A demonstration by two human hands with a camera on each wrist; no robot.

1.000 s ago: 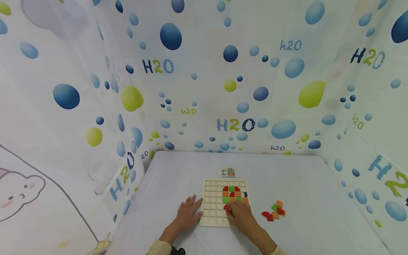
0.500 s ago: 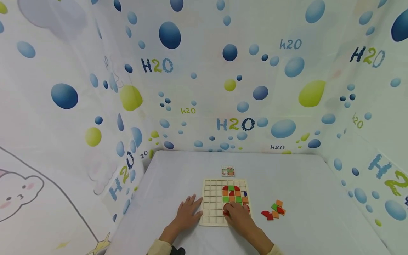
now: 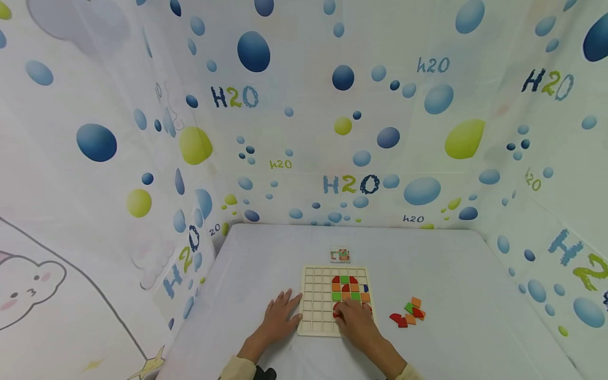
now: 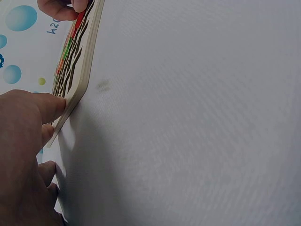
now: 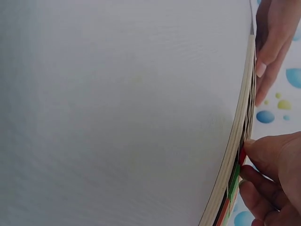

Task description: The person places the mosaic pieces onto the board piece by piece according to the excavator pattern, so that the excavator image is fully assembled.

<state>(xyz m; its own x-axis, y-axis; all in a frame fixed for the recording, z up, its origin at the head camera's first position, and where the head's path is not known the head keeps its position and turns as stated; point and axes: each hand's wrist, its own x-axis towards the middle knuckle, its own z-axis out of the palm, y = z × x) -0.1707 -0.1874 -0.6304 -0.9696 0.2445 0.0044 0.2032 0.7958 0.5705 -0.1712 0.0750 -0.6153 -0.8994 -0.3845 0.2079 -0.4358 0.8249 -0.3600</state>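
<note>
Left hand (image 3: pixel 279 319): fingers spread, touching square pale wooden gridded board (image 3: pixel 314 310), lower centre of head view | Right hand (image 3: pixel 358 321): thumb and fingertips pinching small flat red piece (image 5: pixel 242 156), board's lower right

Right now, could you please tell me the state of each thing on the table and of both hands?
Board: flat on the table, partly filled, coloured tiles seen on its right side
Card: lying beyond the board, patterned side up
Loose tiles: clustered right of the board, some overlapping
Left hand: fingers spread, touching the board's left edge
Right hand: fingers bent, tips at a red tile; pinching or pressing is unclear
</note>
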